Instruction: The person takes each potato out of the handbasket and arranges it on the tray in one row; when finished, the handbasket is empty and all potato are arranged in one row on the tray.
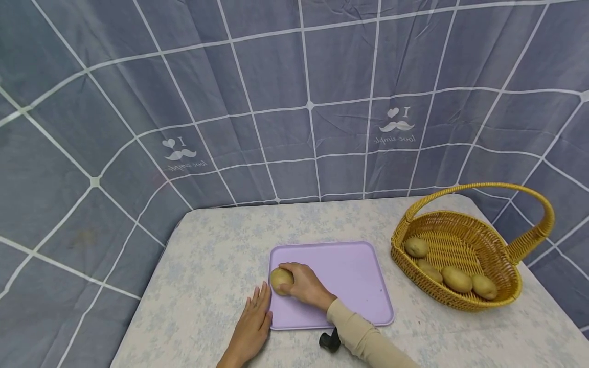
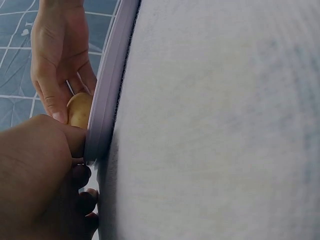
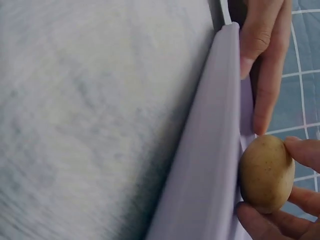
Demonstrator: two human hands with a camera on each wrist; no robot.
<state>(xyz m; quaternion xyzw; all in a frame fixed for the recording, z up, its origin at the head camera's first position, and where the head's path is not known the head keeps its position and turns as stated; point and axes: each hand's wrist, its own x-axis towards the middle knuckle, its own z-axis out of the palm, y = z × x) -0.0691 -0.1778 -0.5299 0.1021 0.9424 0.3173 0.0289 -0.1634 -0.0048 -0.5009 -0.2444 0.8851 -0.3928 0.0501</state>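
Observation:
A light purple tray (image 1: 342,276) lies on the table. At its left side my right hand (image 1: 307,286) grips a potato (image 1: 278,282), with thumb and fingers around it. The right wrist view has that potato (image 3: 267,172) close up, pale brown with small specks, between the fingertips. My left hand (image 1: 253,323) rests along the tray's left edge, fingers extended and pointing away from me. In the left wrist view, the left hand (image 2: 37,170) touches the tray rim (image 2: 109,90); some of its fingers are in dark shadow.
A yellow wicker basket (image 1: 448,243) with a tall arched handle stands to the right of the tray, holding several potatoes (image 1: 457,279). A small black object (image 1: 329,341) shows by the right sleeve. A grey-blue checked curtain (image 1: 285,128) hangs behind the floral-patterned table (image 1: 221,245).

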